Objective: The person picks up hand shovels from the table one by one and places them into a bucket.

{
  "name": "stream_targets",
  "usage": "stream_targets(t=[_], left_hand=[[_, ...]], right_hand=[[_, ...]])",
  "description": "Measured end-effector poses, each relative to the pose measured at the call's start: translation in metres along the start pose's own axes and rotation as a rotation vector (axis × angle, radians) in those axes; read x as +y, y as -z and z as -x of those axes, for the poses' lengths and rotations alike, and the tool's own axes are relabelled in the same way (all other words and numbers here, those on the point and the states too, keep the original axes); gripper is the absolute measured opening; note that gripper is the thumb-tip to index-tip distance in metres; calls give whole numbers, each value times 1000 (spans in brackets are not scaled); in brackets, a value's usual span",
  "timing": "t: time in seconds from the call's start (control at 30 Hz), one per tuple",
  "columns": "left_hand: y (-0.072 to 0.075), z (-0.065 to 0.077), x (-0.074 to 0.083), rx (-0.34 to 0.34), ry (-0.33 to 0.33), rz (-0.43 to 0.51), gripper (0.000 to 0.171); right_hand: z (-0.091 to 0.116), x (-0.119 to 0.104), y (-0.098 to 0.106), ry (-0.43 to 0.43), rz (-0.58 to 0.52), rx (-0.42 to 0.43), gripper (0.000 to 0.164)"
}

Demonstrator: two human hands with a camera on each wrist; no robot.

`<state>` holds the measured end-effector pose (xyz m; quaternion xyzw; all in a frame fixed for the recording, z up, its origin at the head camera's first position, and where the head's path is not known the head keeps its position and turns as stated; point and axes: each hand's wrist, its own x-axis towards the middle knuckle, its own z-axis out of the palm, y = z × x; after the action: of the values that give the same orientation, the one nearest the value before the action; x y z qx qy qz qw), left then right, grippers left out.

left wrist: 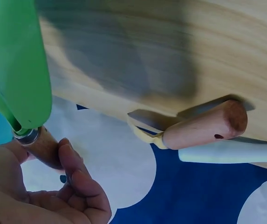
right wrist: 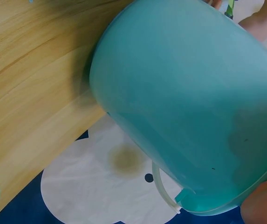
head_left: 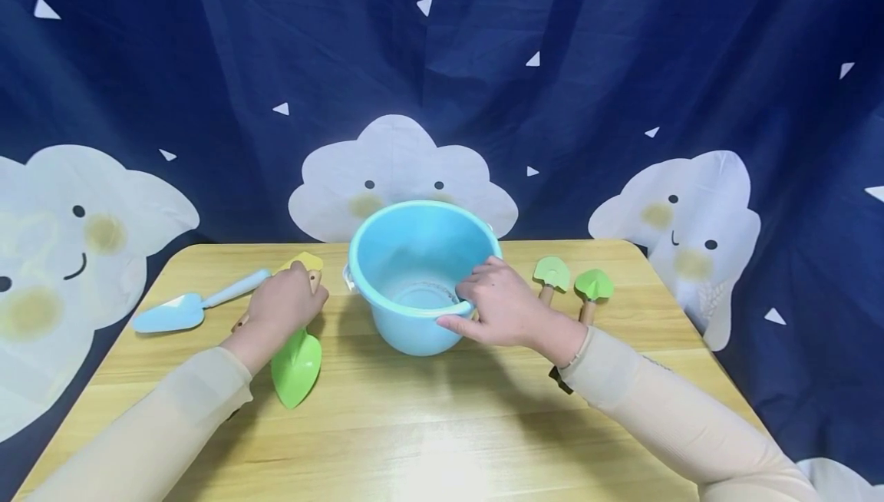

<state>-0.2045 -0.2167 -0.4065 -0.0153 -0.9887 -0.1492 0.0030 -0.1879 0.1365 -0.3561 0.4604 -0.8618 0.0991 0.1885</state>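
My left hand (head_left: pixel 286 302) pinches the wooden handle (left wrist: pixel 45 148) of a green trowel between thumb and fingers. The trowel's pointed green blade (head_left: pixel 297 371) hangs toward the front of the table. With thumb outside and fingers inside, my right hand (head_left: pixel 507 306) grips the near right rim of a light blue bucket (head_left: pixel 407 331). In the right wrist view the bucket wall (right wrist: pixel 184 93) fills most of the picture. Just beyond my left hand lies a yellow tool (head_left: pixel 311 261); its wooden handle (left wrist: pixel 203 125) shows in the left wrist view, apart from the fingers.
On the left of the wooden table (head_left: pixel 387 433) lies a light blue trowel (head_left: pixel 173 314). Two small green garden tools, a flat-ended one (head_left: pixel 552 272) and a pointed one (head_left: pixel 595 285), lie right of the bucket, partly behind my right arm. A dark blue curtain (head_left: pixel 470 87) hangs behind.
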Motion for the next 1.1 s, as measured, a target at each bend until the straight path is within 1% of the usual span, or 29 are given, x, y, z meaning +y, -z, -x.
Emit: stream_targets(t=[0.17, 0.37, 0.5, 0.6, 0.83, 1.1], left_hand=[[5, 4, 5, 48, -16, 11, 34], [13, 9, 10, 145, -52, 45, 29], [16, 13, 13, 193, -68, 56, 33], [18, 16, 15, 217, -77, 65, 37], [20, 20, 19, 266, -108, 88, 38], [23, 22, 24, 339, -149, 132, 32]], right_hand=[[0, 0, 0, 2, 0, 2, 66], [0, 0, -1, 1, 3, 2, 66], [0, 0, 0, 1, -2, 5, 65], [0, 0, 0, 1, 0, 3, 65], [0, 0, 0, 6, 5, 1, 68], [1, 1, -1, 3, 14, -2, 66]])
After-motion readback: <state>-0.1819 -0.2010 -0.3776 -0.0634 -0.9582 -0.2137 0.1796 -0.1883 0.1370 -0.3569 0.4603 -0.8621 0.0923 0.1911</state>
